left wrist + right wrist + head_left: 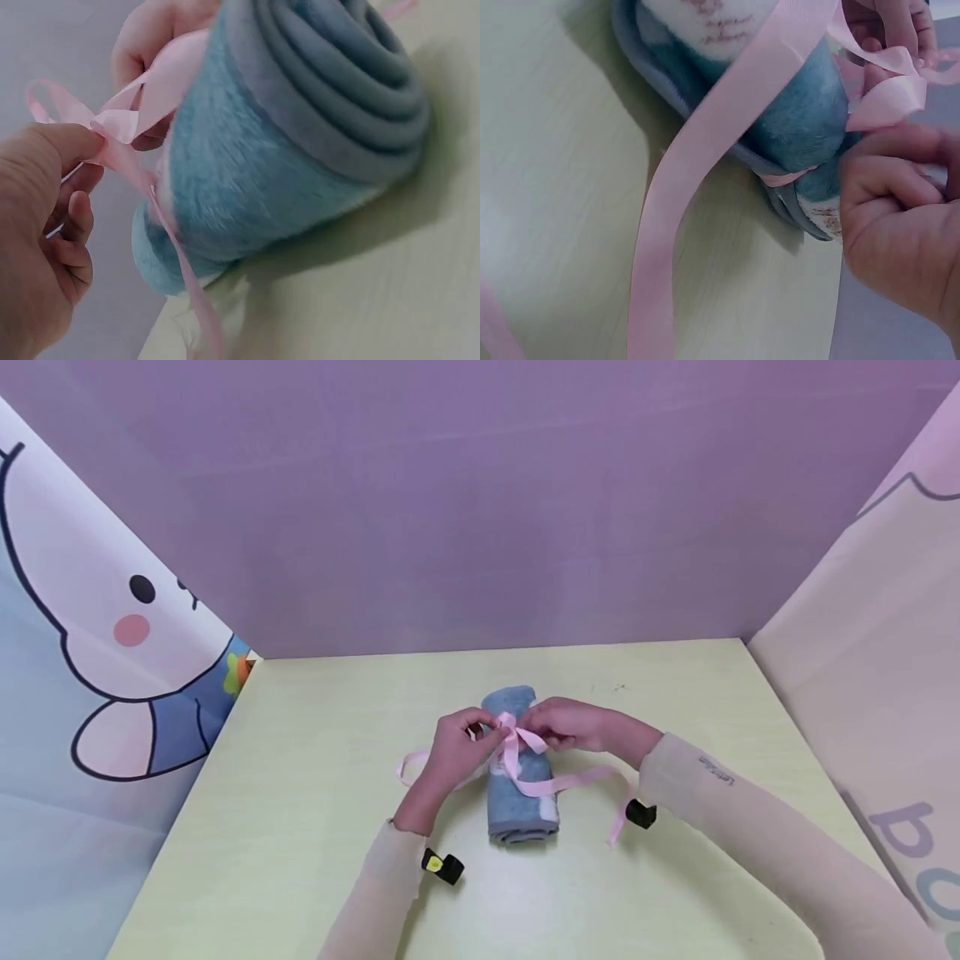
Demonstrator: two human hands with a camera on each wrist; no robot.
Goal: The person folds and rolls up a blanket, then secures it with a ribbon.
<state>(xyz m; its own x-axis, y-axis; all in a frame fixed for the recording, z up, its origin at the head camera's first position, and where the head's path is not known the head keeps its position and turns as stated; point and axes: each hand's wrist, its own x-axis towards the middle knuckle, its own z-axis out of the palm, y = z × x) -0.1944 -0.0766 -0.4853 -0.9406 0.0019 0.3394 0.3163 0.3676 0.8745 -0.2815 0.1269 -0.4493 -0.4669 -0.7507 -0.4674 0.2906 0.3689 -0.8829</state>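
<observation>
A rolled blue-grey towel with white patches lies on the table, its coiled end facing me. Pink ribbon goes round its middle and is gathered into loops on top. My left hand pinches the gathered ribbon between thumb and forefinger, clearest in the left wrist view. Across the roll, my right hand has its fingers curled at a ribbon loop and grips it; the fingertips are partly hidden. One long tail drapes over the towel to the right, and another ribbon tail hangs on the left side.
The pale yellow table carries the roll near its middle. A purple backdrop stands behind it. Printed cloth panels rise on the left and right. Black wrist cameras hang below the sleeves.
</observation>
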